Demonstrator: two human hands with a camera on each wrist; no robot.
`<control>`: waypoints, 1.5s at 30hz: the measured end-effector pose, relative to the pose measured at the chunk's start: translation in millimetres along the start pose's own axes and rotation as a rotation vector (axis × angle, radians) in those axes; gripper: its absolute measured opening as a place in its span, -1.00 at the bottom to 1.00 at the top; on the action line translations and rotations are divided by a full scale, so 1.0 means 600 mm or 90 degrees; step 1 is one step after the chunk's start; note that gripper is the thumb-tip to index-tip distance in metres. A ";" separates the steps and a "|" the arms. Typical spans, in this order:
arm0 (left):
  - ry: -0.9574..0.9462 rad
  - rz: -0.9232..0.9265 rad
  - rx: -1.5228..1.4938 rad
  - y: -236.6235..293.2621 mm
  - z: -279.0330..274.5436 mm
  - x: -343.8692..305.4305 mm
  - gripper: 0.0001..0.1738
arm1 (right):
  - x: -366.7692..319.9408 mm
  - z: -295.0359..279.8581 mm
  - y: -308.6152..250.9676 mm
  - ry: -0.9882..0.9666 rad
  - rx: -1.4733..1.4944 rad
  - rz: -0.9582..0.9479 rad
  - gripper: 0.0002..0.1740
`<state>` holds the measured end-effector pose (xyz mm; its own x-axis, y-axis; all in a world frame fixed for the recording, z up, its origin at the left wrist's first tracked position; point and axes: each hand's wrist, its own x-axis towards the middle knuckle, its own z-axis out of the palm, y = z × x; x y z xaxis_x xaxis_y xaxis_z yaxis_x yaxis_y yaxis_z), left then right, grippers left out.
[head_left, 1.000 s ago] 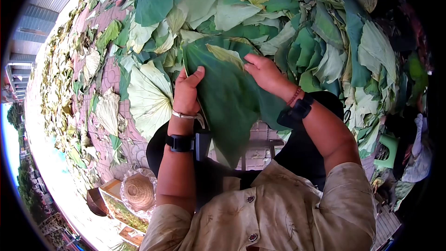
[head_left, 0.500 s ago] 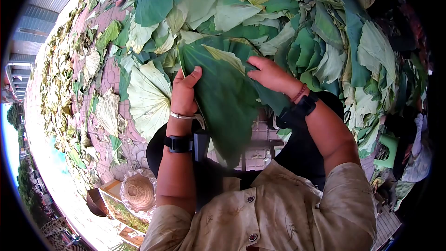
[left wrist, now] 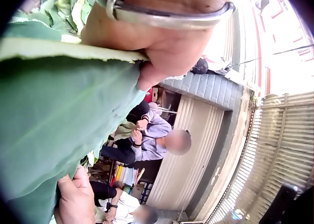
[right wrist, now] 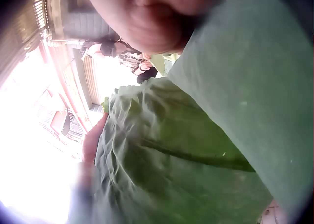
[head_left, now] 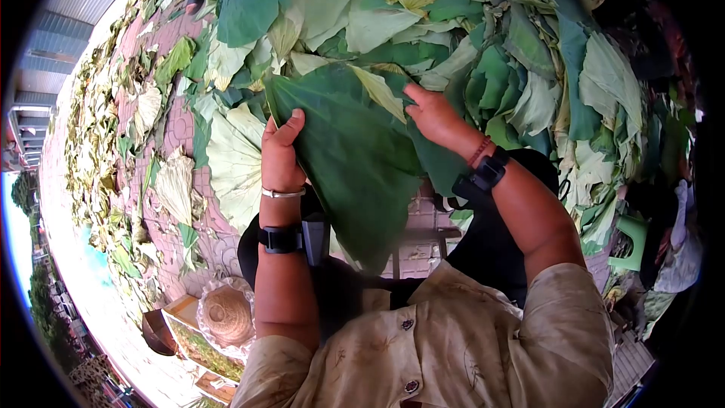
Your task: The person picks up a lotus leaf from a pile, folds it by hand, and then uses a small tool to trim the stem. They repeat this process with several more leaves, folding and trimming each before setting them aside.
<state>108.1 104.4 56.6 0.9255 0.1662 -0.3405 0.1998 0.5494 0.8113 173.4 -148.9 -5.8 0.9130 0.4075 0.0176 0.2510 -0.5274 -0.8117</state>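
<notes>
A large dark green lotus leaf (head_left: 347, 159), partly folded with a pale flap (head_left: 380, 94) near its top, hangs between both hands over the lap. My left hand (head_left: 281, 155) grips its left edge, the thumb lying on the upper face and the fingers hidden behind. At the right edge, my right hand (head_left: 444, 122) pinches the leaf near the flap. The left wrist view shows the leaf's cut rim (left wrist: 68, 51) running to the left thumb. Wrinkled leaf surface (right wrist: 147, 130) spreads below the right hand (right wrist: 147, 22) in the right wrist view.
A thick heap of overlapping lotus leaves (head_left: 381, 26) lies ahead, with drying leaves scattered over pink paving (head_left: 177, 125) at left. A straw hat (head_left: 226, 311) sits by a box at lower left. Other people (left wrist: 156, 135) sit nearby; a green stool (head_left: 628, 242) stands at right.
My left hand has moved left with the leaf's edge, spreading the leaf wider. The right hand has shifted only slightly, still holding its side.
</notes>
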 end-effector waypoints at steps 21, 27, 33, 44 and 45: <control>0.282 0.210 -0.065 0.053 -0.103 -0.009 -0.66 | 0.000 -0.090 0.061 0.198 -0.325 0.110 -0.75; 0.217 0.084 -0.030 -0.002 -0.032 -0.002 -0.66 | 0.001 -0.076 0.001 0.238 -0.150 0.023 -0.72; 0.006 0.117 0.248 -0.074 0.026 -0.010 -0.61 | -0.022 0.010 -0.091 0.089 -0.099 -0.220 -0.77; -0.240 -0.057 0.054 -0.083 0.072 -0.012 -0.30 | -0.043 0.044 -0.108 -0.110 -0.070 -0.101 -0.52; -0.225 -0.061 0.057 -0.088 0.070 -0.009 -0.29 | -0.045 0.051 -0.100 -0.086 -0.087 -0.108 -0.66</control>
<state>106.0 40.3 35.6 0.9521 -0.1833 -0.2447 0.3036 0.4730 0.8271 123.9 -105.3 24.2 0.8053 0.5897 0.0615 0.4468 -0.5354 -0.7167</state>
